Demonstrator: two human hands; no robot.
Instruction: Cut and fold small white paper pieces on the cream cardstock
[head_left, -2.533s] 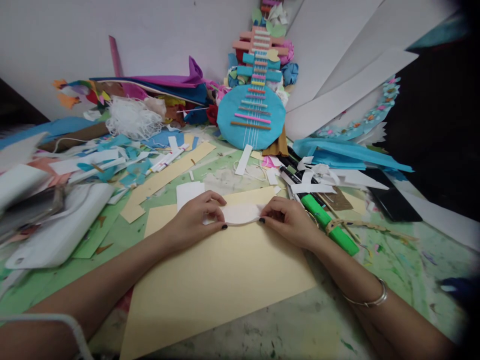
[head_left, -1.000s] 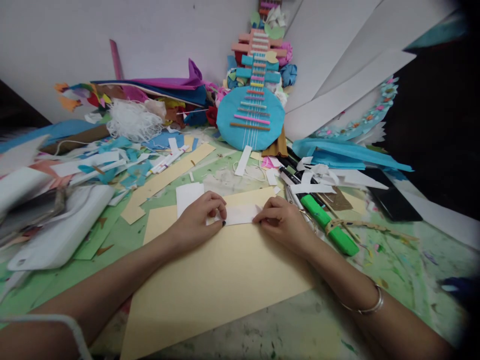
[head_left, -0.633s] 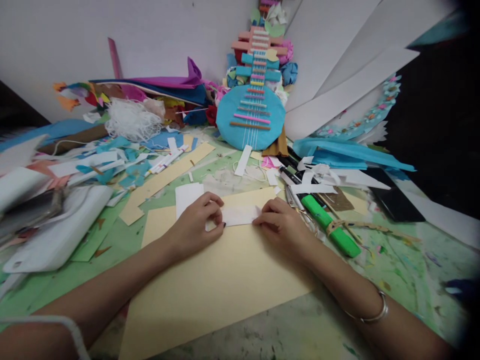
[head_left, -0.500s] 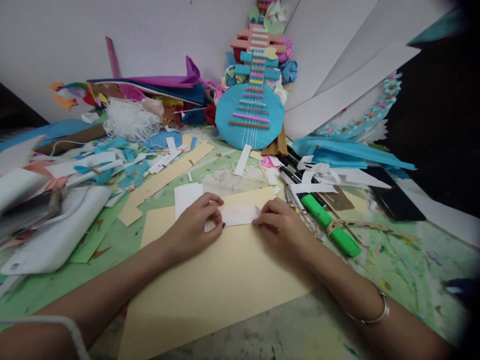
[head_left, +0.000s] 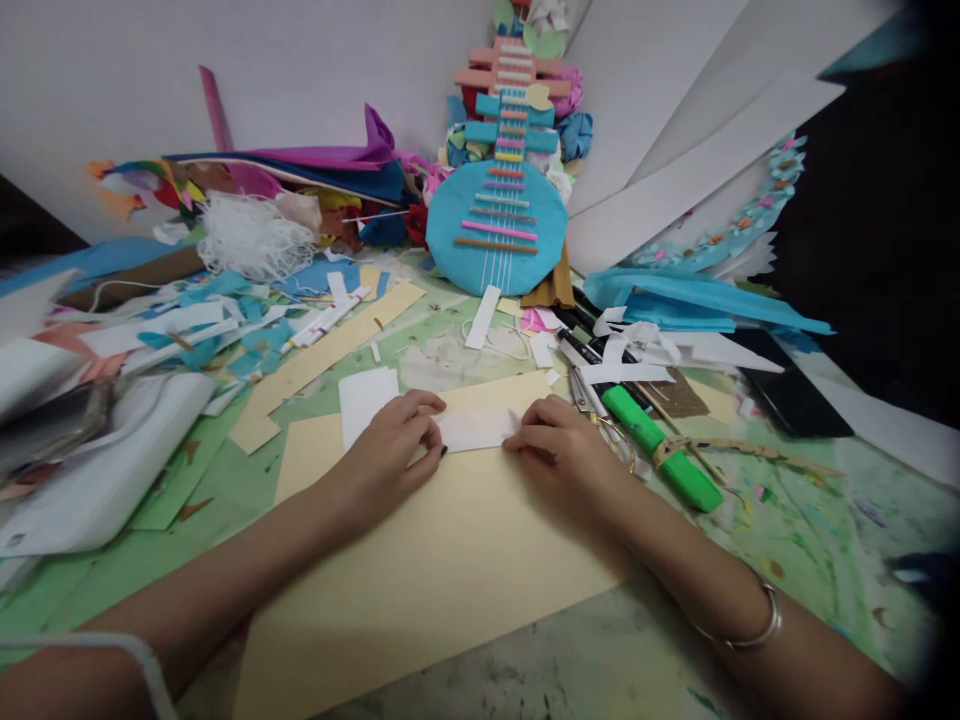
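A small folded white paper piece [head_left: 474,430] lies on a large cream card sheet [head_left: 435,560] in front of me. My left hand [head_left: 390,450] pinches its left end with curled fingers. My right hand [head_left: 559,445] presses down its right end, fingers curled too. Both hands rest on the cream sheet. A silver bangle [head_left: 742,625] sits on my right wrist.
A green marker [head_left: 660,450] and scissors [head_left: 592,405] lie just right of my right hand. A blue paper guitar [head_left: 499,215] leans on the wall behind. Paper scraps, a white square [head_left: 364,395], a white pouch [head_left: 105,460] at left, and a black phone [head_left: 791,400] at right surround the sheet.
The white piece went from a curved, raised shape to a flat folded strip. My fingers closed tighter over its ends. The view shifted slightly.
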